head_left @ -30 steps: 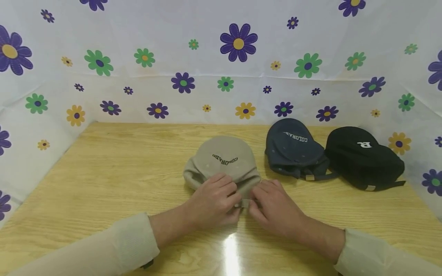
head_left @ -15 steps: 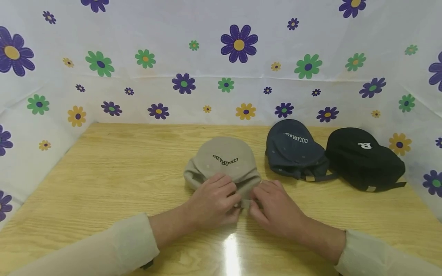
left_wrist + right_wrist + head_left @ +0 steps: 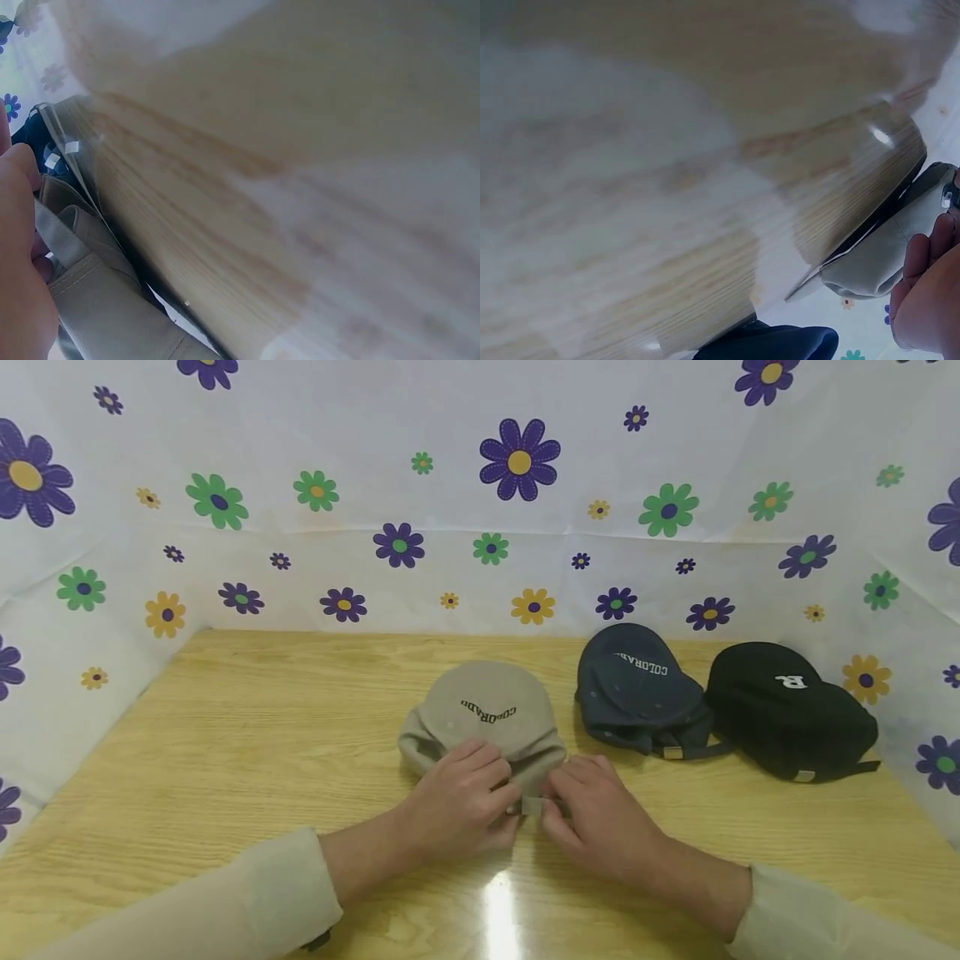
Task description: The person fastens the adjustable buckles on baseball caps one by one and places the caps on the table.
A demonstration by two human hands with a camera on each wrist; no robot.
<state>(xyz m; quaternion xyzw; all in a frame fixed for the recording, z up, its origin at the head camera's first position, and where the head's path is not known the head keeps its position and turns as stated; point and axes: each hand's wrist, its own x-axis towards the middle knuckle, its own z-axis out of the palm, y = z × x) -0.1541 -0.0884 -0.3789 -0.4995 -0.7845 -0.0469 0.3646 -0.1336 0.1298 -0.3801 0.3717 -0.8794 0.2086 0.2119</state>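
Observation:
A beige baseball cap (image 3: 491,693) with dark COLORADO lettering, upside down in the head view, rests on the wooden table, its strap side toward me. My left hand (image 3: 465,797) grips the strap left of the metal buckle (image 3: 531,806), fingers curled over the cap's lower edge. On the buckle's other side, my right hand (image 3: 596,810) pinches the strap between thumb and fingers. The left wrist view catches the left hand (image 3: 22,262) against the beige fabric (image 3: 120,315). In the right wrist view, curled right fingers (image 3: 919,259) lie against the cap (image 3: 877,255). Fingertips are partly hidden.
To the right of the beige cap sits a navy cap (image 3: 637,685) with white COLORADO lettering. Beside it is a black cap (image 3: 783,718) with a white R. A white flowered cloth (image 3: 442,410) stands behind the wooden table (image 3: 300,710) and along its sides.
Both hands and all the caps keep nearly the same places. The head view has shifted very slightly, so the scene sits a little lower in it.

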